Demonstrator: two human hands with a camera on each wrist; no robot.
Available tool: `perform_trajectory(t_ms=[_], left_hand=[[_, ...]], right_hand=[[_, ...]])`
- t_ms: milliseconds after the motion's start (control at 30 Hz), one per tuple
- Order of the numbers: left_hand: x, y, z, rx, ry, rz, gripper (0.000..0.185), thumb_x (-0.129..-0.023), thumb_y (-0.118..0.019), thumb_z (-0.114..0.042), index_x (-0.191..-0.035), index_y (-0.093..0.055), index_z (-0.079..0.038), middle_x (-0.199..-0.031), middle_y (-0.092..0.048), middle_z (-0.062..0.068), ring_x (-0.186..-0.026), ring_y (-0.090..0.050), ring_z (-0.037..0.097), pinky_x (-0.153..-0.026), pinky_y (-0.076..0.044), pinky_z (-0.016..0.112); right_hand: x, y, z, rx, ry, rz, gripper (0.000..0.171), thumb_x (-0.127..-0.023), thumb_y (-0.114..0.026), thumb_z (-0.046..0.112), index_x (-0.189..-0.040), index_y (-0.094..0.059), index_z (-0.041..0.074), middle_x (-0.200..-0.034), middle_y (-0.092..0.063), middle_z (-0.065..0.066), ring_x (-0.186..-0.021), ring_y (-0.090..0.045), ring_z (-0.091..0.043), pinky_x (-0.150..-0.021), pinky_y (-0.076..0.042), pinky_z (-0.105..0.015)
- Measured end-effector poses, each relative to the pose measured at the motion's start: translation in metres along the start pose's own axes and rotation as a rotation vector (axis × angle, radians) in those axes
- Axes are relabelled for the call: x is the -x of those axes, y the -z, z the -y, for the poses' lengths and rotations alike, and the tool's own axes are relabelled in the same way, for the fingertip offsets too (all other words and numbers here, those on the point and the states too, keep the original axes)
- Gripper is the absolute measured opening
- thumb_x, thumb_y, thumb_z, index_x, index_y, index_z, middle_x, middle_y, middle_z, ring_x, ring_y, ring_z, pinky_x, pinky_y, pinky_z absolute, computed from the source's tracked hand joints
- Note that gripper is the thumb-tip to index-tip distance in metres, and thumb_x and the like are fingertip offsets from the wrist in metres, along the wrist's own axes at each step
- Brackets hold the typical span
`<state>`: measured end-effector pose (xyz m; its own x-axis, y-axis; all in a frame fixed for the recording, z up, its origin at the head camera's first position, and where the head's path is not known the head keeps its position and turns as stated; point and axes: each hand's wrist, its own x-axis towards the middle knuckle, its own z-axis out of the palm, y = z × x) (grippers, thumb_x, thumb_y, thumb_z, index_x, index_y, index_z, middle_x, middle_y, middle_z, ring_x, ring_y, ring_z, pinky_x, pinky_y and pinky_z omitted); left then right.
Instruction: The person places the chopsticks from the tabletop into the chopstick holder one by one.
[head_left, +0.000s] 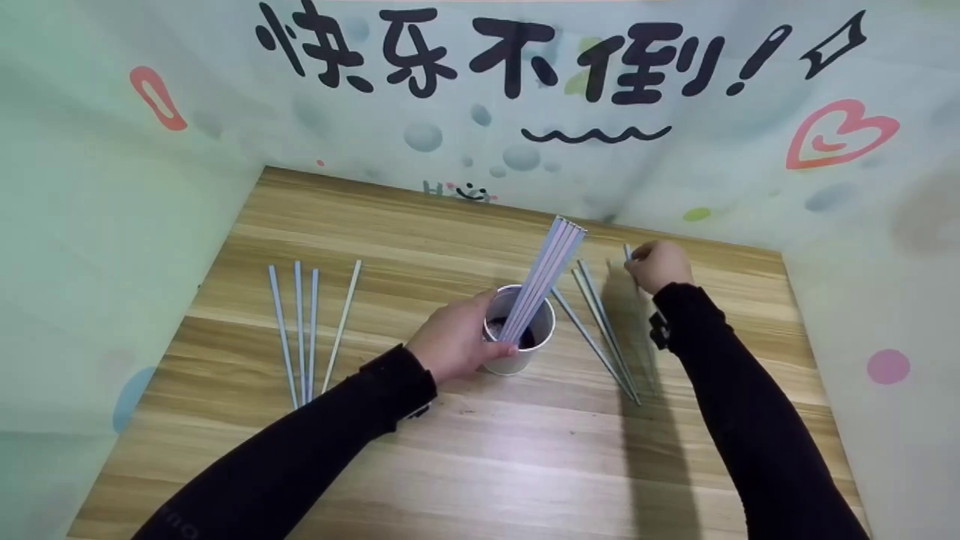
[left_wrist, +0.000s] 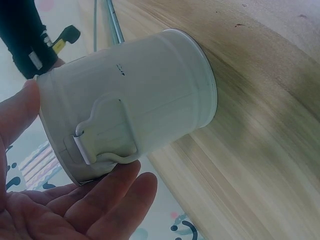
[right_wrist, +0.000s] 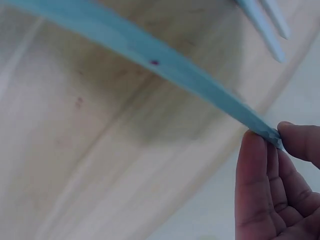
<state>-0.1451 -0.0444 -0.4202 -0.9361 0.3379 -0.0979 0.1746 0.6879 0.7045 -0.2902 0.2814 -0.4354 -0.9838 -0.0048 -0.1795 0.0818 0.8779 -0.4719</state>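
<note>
White metal cup (head_left: 519,352) at table (head_left: 480,450) centre, cradled by left hand (head_left: 450,345), fingers curled round its side; bundle of sticks (head_left: 541,277) standing inside. Blue stick (right_wrist: 150,60) pinched at its tip by right hand (head_left: 658,264), right of cup. Loose sticks (head_left: 604,330) between cup and right hand.

Wooden table (head_left: 480,450) with light plank grain. Four pale blue sticks (head_left: 304,330) lie side by side at its left. Surrounding backdrop (head_left: 112,225), pale green, bears black characters, bubbles and a red heart (head_left: 840,135).
</note>
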Motion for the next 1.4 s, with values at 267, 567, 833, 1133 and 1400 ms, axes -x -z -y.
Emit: perform_trajectory(t_ms=[267,567,833,1133,1400], left_hand=[[0.0,-0.001,0.001,0.007,-0.008,-0.011,0.077,-0.086,-0.083,-0.034,-0.149,-0.047,-0.01,-0.134,-0.067,0.013,-0.124,-0.063,0.029,-0.109,-0.048,0.045],[0.0,0.0,0.001,0.023,-0.016,-0.01,0.075,-0.085,-0.084,-0.033,-0.148,-0.049,-0.011,-0.133,-0.068,0.012,-0.123,-0.064,0.031,-0.108,-0.049,0.045],[0.0,0.0,0.0,0.002,0.011,-0.004,0.075,-0.085,-0.083,-0.036,-0.148,-0.049,-0.01,-0.13,-0.069,0.012,-0.119,-0.065,0.027,-0.106,-0.05,0.045],[0.0,0.0,0.0,0.007,0.014,-0.004,0.077,-0.084,-0.084,-0.035,-0.149,-0.049,-0.013,-0.132,-0.069,0.012,-0.121,-0.064,0.027,-0.107,-0.049,0.044],[0.0,0.0,-0.001,0.014,0.01,-0.009,0.078,-0.084,-0.084,-0.035,-0.15,-0.048,-0.014,-0.134,-0.067,0.012,-0.124,-0.063,0.029,-0.109,-0.048,0.044]], right_hand=[[0.002,0.023,0.009,-0.127,0.02,-0.041,0.031,-0.1,-0.061,0.014,-0.119,-0.066,-0.01,-0.112,-0.068,-0.028,-0.063,-0.058,0.003,-0.06,-0.048,-0.011],[0.008,0.044,0.019,-0.229,0.012,-0.055,0.037,-0.101,-0.061,0.017,-0.129,-0.061,-0.008,-0.114,-0.068,-0.024,-0.072,-0.065,-0.001,-0.065,-0.054,-0.012],[0.013,0.059,0.033,-0.33,0.003,-0.07,0.038,-0.102,-0.059,0.018,-0.133,-0.057,-0.005,-0.108,-0.064,-0.011,-0.074,-0.066,-0.002,-0.069,-0.057,-0.015],[0.022,0.069,0.056,-0.453,0.007,-0.109,0.039,-0.101,-0.061,0.018,-0.133,-0.058,-0.004,-0.106,-0.064,-0.005,-0.081,-0.068,-0.005,-0.079,-0.06,-0.021],[0.029,0.078,0.072,-0.572,0.028,-0.153,0.039,-0.098,-0.066,0.018,-0.13,-0.059,-0.005,-0.097,-0.066,0.001,-0.079,-0.067,-0.006,-0.074,-0.059,-0.019]])
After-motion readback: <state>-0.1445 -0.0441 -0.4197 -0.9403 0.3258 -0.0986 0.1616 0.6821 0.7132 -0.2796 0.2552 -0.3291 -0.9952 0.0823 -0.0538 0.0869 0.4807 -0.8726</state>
